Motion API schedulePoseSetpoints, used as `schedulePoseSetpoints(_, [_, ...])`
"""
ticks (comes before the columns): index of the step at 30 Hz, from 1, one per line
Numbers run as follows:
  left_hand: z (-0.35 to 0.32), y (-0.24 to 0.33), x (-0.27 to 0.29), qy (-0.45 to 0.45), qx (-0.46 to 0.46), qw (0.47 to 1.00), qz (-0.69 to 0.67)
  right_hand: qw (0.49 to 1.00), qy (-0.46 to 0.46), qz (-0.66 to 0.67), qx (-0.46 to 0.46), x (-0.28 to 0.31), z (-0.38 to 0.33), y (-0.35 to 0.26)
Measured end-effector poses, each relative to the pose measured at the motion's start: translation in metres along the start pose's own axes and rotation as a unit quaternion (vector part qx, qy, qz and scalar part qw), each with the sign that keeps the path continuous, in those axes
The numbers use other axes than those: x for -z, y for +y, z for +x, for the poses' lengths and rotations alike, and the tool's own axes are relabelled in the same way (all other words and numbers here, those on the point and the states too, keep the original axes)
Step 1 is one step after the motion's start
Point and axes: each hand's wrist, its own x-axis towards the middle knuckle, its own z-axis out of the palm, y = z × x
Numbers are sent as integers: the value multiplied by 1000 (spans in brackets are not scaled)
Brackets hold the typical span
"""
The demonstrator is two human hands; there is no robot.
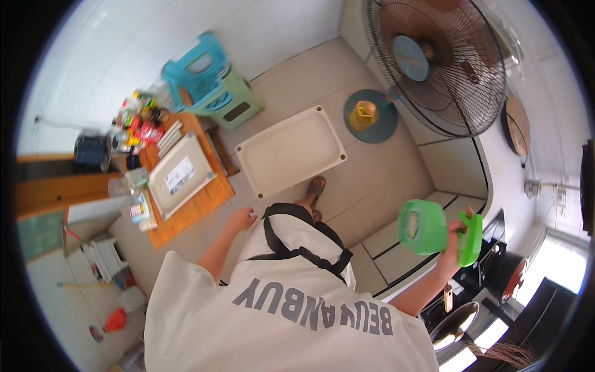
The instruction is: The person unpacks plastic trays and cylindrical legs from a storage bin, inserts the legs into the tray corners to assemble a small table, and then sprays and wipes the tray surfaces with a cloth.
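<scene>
My right hand [455, 235] is raised at the right, beside the counter, with its fingers wrapped round a green plastic container [423, 227]. The container's hollow rounded body sticks out to the left of the hand, and something pale shows in it. A brighter green plastic piece [472, 240] shows on the hand's other side; whether the two are joined I cannot tell. My left hand [243, 219] hangs low at my side with loosely curled fingers and nothing visible in it. Nearest to it are a beige plastic shelf panel [291, 152] on the floor and an orange wooden table [201, 201].
A second beige panel [181, 175] and several bottles [139, 124] crowd the table. Stacked blue and green stools [232, 99] stand by the far wall. A large fan [437, 62] rises at the far right, its round base [387, 127] bearing a yellow container [362, 116]. Pots [503, 276] line the right counter.
</scene>
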Motion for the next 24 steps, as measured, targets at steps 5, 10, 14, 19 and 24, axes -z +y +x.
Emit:
schedulePoseSetpoints(5, [-49, -39, -15, 25, 21, 999, -15, 958, 32, 245, -144, -52, -28, -7])
schedulePoseSetpoints(10, [-113, -96, -19, 49, 66, 996, -43, 951, 47, -181, 248, -134, -105, -2])
schedulePoseSetpoints(14, [-139, -153, -44, 51, 103, 989, -89, 971, 116, 165, -125, -141, -125, -11])
schedulePoseSetpoints(19, [-137, -247, -69, -16, 105, 992, -70, 962, 21, 220, -162, -230, -139, -59])
schedulePoseSetpoints(24, [-150, -318, -17, 120, 105, 969, -186, 956, -1, -155, 248, -335, -189, -66])
